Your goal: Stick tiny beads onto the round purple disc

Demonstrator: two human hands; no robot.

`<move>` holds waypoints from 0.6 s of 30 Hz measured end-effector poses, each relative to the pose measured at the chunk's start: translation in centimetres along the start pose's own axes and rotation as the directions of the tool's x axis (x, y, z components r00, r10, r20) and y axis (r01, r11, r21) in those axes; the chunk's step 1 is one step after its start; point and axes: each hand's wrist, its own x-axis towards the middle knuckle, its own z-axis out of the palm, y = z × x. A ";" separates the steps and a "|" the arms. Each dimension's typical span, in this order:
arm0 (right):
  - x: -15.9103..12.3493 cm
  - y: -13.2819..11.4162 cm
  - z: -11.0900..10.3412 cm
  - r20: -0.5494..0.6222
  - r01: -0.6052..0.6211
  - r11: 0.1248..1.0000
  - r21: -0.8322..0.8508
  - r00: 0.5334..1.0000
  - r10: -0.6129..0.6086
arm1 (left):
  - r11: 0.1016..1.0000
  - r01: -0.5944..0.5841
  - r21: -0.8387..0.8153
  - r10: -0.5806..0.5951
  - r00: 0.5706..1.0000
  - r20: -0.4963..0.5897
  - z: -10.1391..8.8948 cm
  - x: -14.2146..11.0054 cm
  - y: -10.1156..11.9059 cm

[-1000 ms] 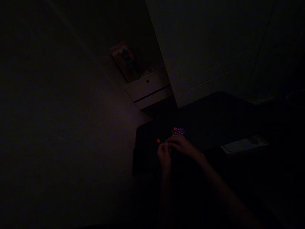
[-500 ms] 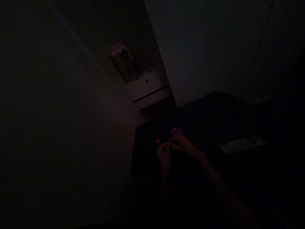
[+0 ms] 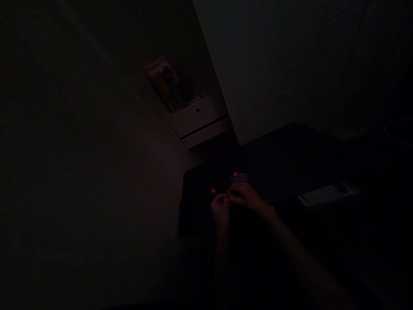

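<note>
In very dim light, my left hand point(image 3: 220, 207) and my right hand point(image 3: 243, 194) meet with their fingertips close together over a dark surface point(image 3: 274, 155). The fingers of both are closed in a pinch. Whatever sits between them is too small and dark to name. Just beyond my right hand lies a small purple piece point(image 3: 243, 176) with glowing orange-red spots, partly hidden by that hand. A small orange-red object point(image 3: 213, 190) rests on the dark surface just past my left fingertips.
A pale, flat, paper-like item point(image 3: 329, 193) lies to the right. Behind stand a white drawer unit point(image 3: 198, 122) and a box-like item with a red-and-white top point(image 3: 163, 79). A large pale panel point(image 3: 258, 64) rises at the back right; a wall point(image 3: 97, 172) fills the left.
Both hands have shifted very slightly left, still pinched together. The picture has become a little darker. The objects around them stay in place.
</note>
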 end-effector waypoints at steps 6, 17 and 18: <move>-0.2 -0.1 0.5 -0.031 0.003 0.999 0.050 1.000 -0.001 | 1.000 0.002 -0.007 -0.002 1.000 -0.026 0.1 0.1 0.1; -0.3 0.6 -0.8 -0.360 -0.170 0.957 0.236 0.899 0.249 | 0.997 -0.045 -0.069 0.045 0.999 -0.009 0.1 -0.6 -0.5; -0.3 0.6 -0.8 -0.340 -0.181 0.952 0.248 0.904 0.260 | 0.995 -0.048 -0.088 0.048 0.999 -0.007 0.1 -0.6 -0.5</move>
